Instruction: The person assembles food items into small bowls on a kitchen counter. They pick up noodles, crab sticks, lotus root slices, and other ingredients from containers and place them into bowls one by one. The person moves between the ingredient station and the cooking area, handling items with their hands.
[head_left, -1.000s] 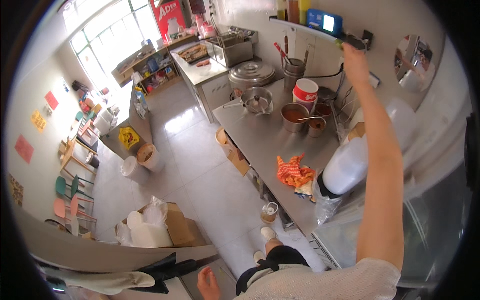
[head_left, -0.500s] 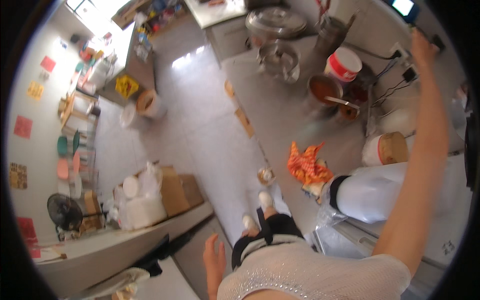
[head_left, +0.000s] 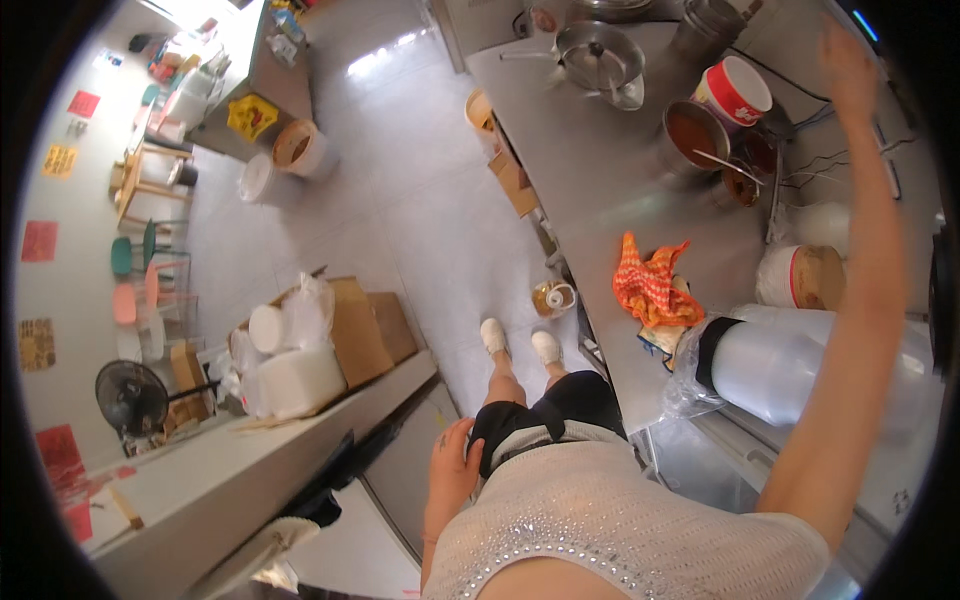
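My right arm stretches up along the right side, and my right hand (head_left: 848, 80) is raised near the wall beside a lit screen edge (head_left: 866, 26). Its fingers are smeared by motion, so I cannot tell what they hold, if anything. My left hand (head_left: 453, 468) hangs at my hip against the black shorts (head_left: 492, 425), fingers stretched and slightly apart, with nothing seen in it. Below the right forearm lie white cylindrical plastic pieces in clear wrap (head_left: 765, 372). Left of these, an orange patterned cloth (head_left: 648, 282) lies crumpled on the steel counter (head_left: 590, 190).
A metal pot of reddish sauce (head_left: 692, 130) stands by a red-and-white tub (head_left: 738, 90), with a pan (head_left: 590, 60) farther off. Cables run along the wall. On the left are a cardboard box (head_left: 362, 325), a black fan (head_left: 132, 397) and floor buckets (head_left: 300, 147).
The view has shifted, so the counter sits farther right. My left hand has come in against my hip. My right hand has moved slightly up and stays raised; the screen shows less.
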